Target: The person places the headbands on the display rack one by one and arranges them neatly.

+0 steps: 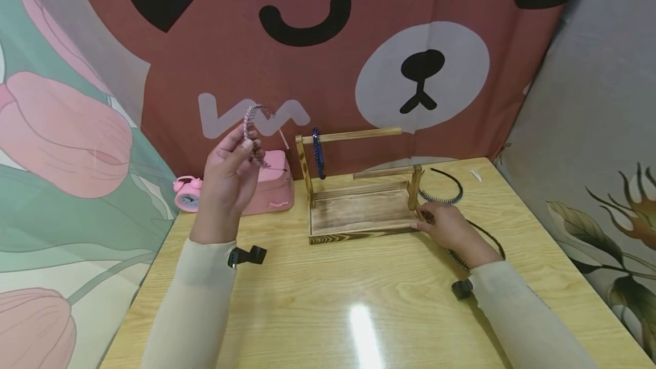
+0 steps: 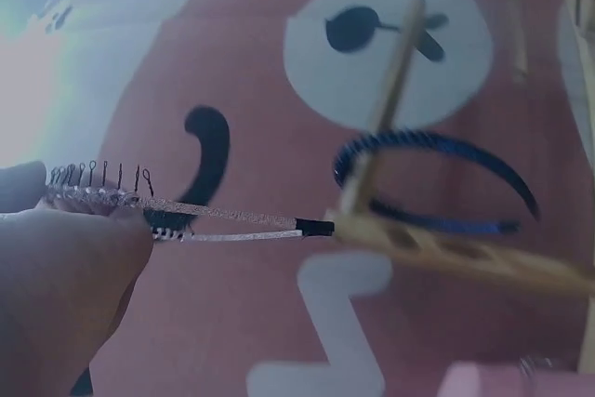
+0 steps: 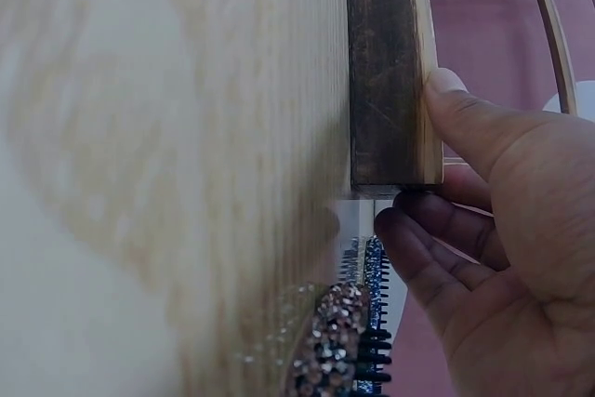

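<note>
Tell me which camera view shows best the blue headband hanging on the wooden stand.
The left wrist view: the blue headband appears large, with nearly its whole curve visible. The head view shows it small and almost edge-on; the right wrist view, only a part, at the top.

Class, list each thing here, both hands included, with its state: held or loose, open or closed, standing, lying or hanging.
Left hand: pinching a headband
Pale headband: held up
Right hand: gripping the rack's corner
Rack: standing, held
Blue headband: hanging on the rack
Back headband: lying loose
Front headband: lying loose, partly hidden by the right arm in the head view
Case: closed
Clock: standing
</note>
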The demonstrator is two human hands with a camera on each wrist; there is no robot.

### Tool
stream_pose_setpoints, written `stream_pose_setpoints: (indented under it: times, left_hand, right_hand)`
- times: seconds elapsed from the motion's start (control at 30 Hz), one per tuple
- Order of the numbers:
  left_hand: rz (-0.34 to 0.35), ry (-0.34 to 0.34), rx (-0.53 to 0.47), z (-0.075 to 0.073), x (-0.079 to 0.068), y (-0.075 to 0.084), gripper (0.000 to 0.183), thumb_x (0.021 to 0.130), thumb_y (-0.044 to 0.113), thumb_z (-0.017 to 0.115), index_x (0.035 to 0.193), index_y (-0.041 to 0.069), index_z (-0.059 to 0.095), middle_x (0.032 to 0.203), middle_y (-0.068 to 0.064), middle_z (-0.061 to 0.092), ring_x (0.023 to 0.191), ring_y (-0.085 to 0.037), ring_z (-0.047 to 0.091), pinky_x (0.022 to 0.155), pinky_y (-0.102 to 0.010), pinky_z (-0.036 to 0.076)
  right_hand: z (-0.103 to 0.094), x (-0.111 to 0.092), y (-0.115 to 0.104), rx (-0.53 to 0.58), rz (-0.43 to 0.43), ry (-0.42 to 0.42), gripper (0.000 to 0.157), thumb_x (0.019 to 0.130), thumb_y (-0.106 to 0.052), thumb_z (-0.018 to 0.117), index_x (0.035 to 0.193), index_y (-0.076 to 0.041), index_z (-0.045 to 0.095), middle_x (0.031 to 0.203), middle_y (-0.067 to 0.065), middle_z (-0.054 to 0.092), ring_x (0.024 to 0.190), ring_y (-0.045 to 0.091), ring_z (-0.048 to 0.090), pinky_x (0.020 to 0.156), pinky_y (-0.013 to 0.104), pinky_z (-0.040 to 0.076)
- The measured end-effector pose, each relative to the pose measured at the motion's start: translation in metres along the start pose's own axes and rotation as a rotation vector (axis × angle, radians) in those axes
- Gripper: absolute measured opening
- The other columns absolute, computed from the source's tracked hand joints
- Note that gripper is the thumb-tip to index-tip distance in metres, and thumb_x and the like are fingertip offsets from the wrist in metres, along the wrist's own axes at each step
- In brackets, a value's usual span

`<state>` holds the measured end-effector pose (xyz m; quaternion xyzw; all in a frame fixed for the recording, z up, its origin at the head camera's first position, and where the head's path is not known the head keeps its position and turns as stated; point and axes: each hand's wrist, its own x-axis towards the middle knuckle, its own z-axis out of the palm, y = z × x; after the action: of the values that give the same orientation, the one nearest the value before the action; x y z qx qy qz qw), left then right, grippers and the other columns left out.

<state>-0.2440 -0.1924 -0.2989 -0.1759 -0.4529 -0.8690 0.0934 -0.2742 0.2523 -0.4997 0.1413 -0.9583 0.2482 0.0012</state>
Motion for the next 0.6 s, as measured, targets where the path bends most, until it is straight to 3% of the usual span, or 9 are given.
stream_pose_setpoints:
  times: [0.27, 0.47, 0.6]
  left_hand:
    - [0.043, -0.018, -0.026, 0.034, 0.025, 0.000, 0.027, 0.110, -0.008, 0.049, 0.127, 0.003, 0.067, 0.112, -0.005, 0.065, 0.103, -0.017, 0.060, 0.089, -0.021, 0.054]
    - [0.015, 0.007, -0.003, 0.042, 0.035, -0.006, 0.028, 0.110, -0.009, 0.049, 0.126, 0.005, 0.067, 0.112, -0.003, 0.067, 0.102, -0.015, 0.060, 0.089, -0.020, 0.055]
    - [-0.007, -0.015, 0.012, 0.044, 0.042, -0.010, 0.027, 0.111, -0.007, 0.050, 0.130, 0.005, 0.065, 0.115, -0.003, 0.066, 0.104, -0.015, 0.061, 0.093, -0.020, 0.056]
  right_hand:
    - [0.000, 0.000, 0.001, 0.001, 0.000, 0.005, 0.052, 0.105, -0.034, 0.076, 0.140, 0.003, 0.068, 0.120, 0.018, 0.075, 0.109, 0.036, 0.071, 0.092, 0.057, 0.061]
    - [0.002, 0.001, 0.001, 0.013, -0.018, 0.008, 0.050, 0.105, -0.034, 0.077, 0.139, 0.002, 0.070, 0.120, 0.018, 0.075, 0.109, 0.037, 0.072, 0.092, 0.057, 0.062]
    - [0.001, 0.000, 0.002, -0.003, -0.013, 0.017, 0.049, 0.104, -0.034, 0.077, 0.137, 0.002, 0.070, 0.120, 0.018, 0.075, 0.111, 0.038, 0.072, 0.093, 0.058, 0.062]
